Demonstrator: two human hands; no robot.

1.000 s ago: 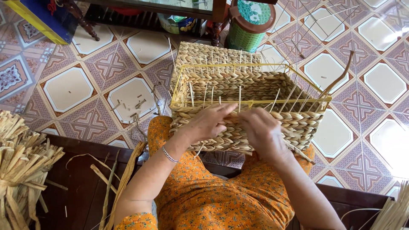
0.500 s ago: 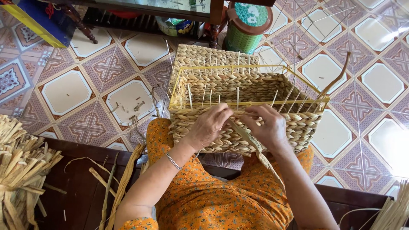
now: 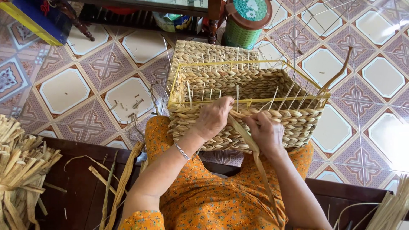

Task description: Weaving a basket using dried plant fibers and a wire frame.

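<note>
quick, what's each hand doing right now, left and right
Left hand: closed on the rim of the woven basket.
Right hand: closed on a flat straw strand at the basket wall.

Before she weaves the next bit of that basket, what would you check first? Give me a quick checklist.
1. Basket steady on her lap: ok.
2. Left hand on the near rim: ok.
3. Right hand has a grip on the loose strand: ok.
4. Strand long enough, trailing down over her lap: ok.
5. Yellow wire frame and uprights exposed above the weave: ok.
6. Spare reed bundle within reach: cannot tell.
</note>
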